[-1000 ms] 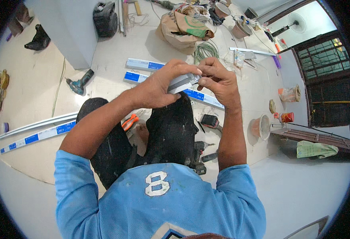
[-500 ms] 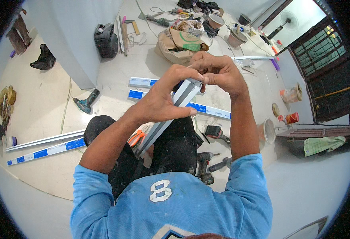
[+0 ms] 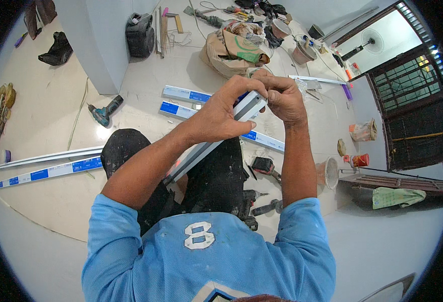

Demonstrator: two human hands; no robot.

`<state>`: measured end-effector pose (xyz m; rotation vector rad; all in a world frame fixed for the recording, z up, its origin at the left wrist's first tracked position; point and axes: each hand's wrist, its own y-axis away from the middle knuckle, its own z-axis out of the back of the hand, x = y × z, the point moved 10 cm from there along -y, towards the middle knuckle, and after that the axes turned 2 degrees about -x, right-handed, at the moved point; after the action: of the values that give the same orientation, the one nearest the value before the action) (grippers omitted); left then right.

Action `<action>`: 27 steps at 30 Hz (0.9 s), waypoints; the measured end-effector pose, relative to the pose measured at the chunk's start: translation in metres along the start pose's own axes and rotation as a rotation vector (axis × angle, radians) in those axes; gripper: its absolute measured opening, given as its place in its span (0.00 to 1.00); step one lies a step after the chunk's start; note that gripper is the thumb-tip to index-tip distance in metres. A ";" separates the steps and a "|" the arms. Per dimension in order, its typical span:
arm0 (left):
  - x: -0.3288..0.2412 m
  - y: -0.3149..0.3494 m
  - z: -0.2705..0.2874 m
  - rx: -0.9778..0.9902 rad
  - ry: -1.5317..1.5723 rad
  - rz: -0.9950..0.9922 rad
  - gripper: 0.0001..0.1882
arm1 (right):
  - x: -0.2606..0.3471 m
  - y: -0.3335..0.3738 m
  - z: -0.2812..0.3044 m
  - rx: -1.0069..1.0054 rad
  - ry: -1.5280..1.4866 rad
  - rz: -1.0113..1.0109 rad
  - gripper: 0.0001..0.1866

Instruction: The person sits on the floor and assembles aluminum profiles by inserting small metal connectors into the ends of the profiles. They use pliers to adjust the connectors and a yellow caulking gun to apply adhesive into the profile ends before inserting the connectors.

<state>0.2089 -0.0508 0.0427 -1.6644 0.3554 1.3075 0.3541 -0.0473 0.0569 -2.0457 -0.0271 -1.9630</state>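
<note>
A long pale-grey metal profile (image 3: 193,160) slants up from between my knees toward my hands. My left hand (image 3: 220,115) is wrapped round it near its upper end, with the thumb along the near side. At the very tip, my right hand (image 3: 285,98) has thumb and fingers pinched together against the edge of the profile. Whatever is between those fingertips is hidden or too small to make out. Behind my hands, white strips with blue labels (image 3: 175,108) lie on the floor.
At left lie a teal cordless drill (image 3: 103,114) and more labelled strips (image 3: 50,173). Right of my knees are power tools (image 3: 264,165). Ahead stands a brown sack (image 3: 227,54), with a bucket (image 3: 303,52) beyond. A wall column (image 3: 98,50) rises at left.
The view has shifted slightly. The profile's upper end has tilted a little to the right, and my right fingers have closed in nearer its tip. My left hand keeps its grip.
</note>
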 end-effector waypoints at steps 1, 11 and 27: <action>0.001 0.000 0.000 -0.014 -0.007 -0.001 0.36 | -0.002 0.001 0.000 -0.003 -0.013 -0.014 0.32; -0.004 -0.011 0.002 -0.094 -0.142 -0.138 0.32 | -0.011 0.011 0.011 -0.057 -0.080 0.079 0.35; -0.069 -0.010 0.226 -0.420 -1.025 -0.092 0.26 | -0.292 0.375 0.125 -1.138 -0.034 -0.700 0.15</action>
<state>0.0562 0.1144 0.1139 -1.0809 -0.6303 2.0444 0.5409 -0.3185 -0.3075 -3.0559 0.5650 -2.7357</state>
